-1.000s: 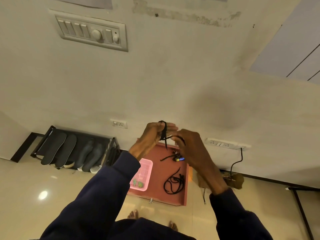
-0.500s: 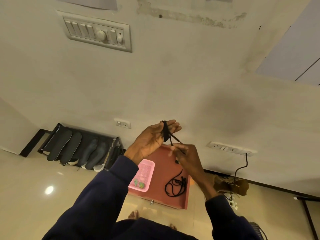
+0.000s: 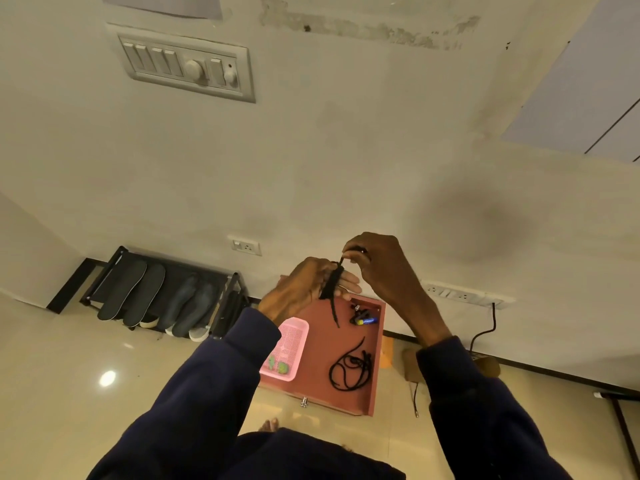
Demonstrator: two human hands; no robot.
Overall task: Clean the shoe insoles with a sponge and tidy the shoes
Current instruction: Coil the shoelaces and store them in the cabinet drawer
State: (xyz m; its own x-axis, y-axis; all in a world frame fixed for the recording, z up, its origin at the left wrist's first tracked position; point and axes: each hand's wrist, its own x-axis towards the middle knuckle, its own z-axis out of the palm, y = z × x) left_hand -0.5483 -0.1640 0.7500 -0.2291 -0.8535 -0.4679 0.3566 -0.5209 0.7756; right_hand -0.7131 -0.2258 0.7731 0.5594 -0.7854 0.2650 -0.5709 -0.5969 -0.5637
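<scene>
Black shoelace (image 3: 331,284) above the red table (image 3: 322,355), wound round the straight fingers of my left hand (image 3: 304,289); my right hand (image 3: 377,265) pinches its free end. Light, limp, likely unwinds easily: grip near the end, taut.

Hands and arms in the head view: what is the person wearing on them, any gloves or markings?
No gloves: the left hand and right hand are bare. The left sleeve and right sleeve are long, dark navy, of plain soft cloth with no visible markings, each ending in a cuff at the wrist. No watch shows at either wrist.
</scene>
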